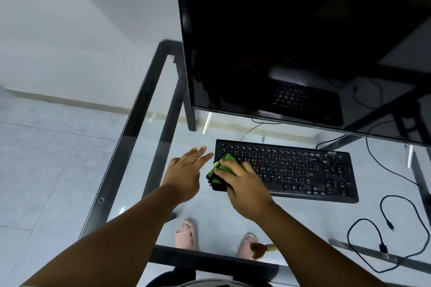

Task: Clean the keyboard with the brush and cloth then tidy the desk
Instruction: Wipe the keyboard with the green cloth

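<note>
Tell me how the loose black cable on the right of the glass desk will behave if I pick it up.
The loose cable is probably floppy: it lies in slack loops. It looks thin, so likely light. On the smooth glass desk it would likely slide, trailing its plug ends, rather than lift as one piece.

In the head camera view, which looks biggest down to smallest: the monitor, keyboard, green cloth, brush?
1. Black flat monitor
2. Black plastic keyboard
3. Green folded cloth, partly hidden under right hand
4. Brown-bristled brush, handle hidden
</note>
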`<state>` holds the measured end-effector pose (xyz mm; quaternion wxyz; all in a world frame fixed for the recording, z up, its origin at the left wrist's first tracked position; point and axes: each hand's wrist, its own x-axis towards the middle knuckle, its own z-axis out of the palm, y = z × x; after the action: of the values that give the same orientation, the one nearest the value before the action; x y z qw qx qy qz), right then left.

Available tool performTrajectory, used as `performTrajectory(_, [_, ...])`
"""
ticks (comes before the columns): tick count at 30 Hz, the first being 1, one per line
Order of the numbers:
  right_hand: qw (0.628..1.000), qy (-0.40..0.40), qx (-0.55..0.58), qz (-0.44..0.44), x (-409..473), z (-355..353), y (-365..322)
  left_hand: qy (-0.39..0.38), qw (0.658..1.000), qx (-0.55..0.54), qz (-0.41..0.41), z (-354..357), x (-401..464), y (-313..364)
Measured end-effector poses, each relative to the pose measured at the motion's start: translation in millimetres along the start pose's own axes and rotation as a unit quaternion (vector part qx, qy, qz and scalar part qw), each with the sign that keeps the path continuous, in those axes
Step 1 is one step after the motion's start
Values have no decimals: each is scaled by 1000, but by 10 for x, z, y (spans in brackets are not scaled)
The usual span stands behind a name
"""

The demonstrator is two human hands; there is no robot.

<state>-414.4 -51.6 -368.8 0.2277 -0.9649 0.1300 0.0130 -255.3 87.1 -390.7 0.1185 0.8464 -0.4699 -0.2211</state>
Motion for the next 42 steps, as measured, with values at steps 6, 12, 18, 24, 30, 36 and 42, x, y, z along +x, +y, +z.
performTrajectory(6, [1000, -11, -10, 5, -173, -121, 232, -18, 1000, 3, 7, -33, -10, -38])
performTrajectory(12, [999, -28, 15, -30, -56, -49, 112, -27, 999, -15, 10, -37, 8, -84])
performTrajectory(18, [999, -29, 4, -28, -158, -95, 220, -54, 998, -24, 9, -64, 17, -124])
performTrajectory(24, [999, 15, 29, 20, -111, -10, 120, -64, 998, -28, 9, -72, 24, -122])
performTrajectory(30, [997, -49, 14, -53, -52, -16, 9, -67, 998, -17, 12, -79, 19, -132])
performTrajectory(36, [993, -61, -31, -93, -250, -112, 250, -69, 997, -21, 11, -84, 16, -107])
performTrajectory(42, [989, -59, -44, -125, -121, -51, 92, -68, 998, -7, 5, -75, 6, -104])
